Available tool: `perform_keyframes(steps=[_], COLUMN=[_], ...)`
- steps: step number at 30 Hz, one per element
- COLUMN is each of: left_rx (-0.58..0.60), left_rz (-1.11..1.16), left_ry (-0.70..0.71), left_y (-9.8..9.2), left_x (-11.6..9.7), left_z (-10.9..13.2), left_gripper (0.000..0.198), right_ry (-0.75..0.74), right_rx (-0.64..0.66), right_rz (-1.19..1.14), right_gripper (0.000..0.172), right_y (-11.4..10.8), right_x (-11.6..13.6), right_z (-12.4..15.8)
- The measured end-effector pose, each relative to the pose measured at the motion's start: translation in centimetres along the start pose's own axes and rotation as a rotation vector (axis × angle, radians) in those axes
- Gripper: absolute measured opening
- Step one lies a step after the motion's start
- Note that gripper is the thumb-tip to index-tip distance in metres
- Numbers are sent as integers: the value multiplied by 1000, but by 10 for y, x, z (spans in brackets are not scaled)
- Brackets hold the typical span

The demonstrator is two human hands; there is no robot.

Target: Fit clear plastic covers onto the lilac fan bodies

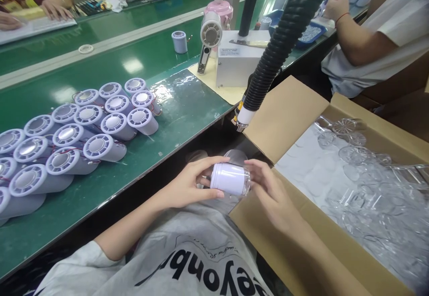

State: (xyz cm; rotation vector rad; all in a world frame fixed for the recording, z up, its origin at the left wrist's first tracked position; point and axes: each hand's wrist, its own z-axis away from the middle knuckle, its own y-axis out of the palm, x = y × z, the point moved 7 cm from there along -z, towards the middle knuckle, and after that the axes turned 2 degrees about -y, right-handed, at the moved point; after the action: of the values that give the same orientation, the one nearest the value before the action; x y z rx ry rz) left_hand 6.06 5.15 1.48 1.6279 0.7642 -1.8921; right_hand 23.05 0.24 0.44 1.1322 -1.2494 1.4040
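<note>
In the head view, large black lettering runs across the wearer's shirt [187, 251] at 6 o'clock, upside down and folded, so the whole word cannot be read; the finer script beside it is illegible. A label [229, 51] with print too small to read sits on the pale metal box [231, 70] at 12 o'clock.

The left hand [197, 182] comes in from 8 o'clock, its fingers spread above and below a white cylindrical housing [228, 179] and gripping it. The right hand [266, 184] reaches up from 4 o'clock, fingers bent and closed around the clear ribbed cap [247, 182] at the housing's 3 o'clock end. The housing lies on its side, held just off the edge of the green surface [177, 119].

From the housing, rows of similar cylinders [114, 124] with thin wires stand at 9 to 10 o'clock, a black corrugated hose [278, 36] hangs at 1 o'clock, and a cardboard box [298, 117] of clear plastic parts [372, 197] opens at 3 o'clock.
</note>
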Motion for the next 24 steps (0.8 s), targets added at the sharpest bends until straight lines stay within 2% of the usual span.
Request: perform_keyframes(steps=[3, 5, 7, 9, 12, 14, 19, 24], left_rx=[1, 10, 26, 60, 131, 166, 178, 182], left_rz=[98, 116, 94, 63, 92, 155, 246, 269], left_ry=[-49, -74, -58, 5, 46, -3, -128, -209], left_y=[1, 2, 3, 4, 7, 9, 10, 18], left_x=[2, 2, 0, -5, -9, -6, 6, 27], left_z=[1, 1, 2, 2, 3, 4, 8, 7], left_gripper=[64, 67, 75, 81, 77, 75, 79, 82], right_ry=[-296, -367, -275, -105, 44, 61, -7, -1], right_rx=[46, 92, 115, 158, 209, 210, 188, 187], right_rz=[119, 124, 59, -103, -346, -364, -176, -171], right_gripper=[52, 51, 48, 52, 54, 52, 51, 50], right_y=[2, 4, 4, 7, 13, 13, 11, 23], right_x=[21, 26, 22, 12, 3, 0, -2, -12], right_z=[7, 10, 8, 6, 7, 8, 9, 10])
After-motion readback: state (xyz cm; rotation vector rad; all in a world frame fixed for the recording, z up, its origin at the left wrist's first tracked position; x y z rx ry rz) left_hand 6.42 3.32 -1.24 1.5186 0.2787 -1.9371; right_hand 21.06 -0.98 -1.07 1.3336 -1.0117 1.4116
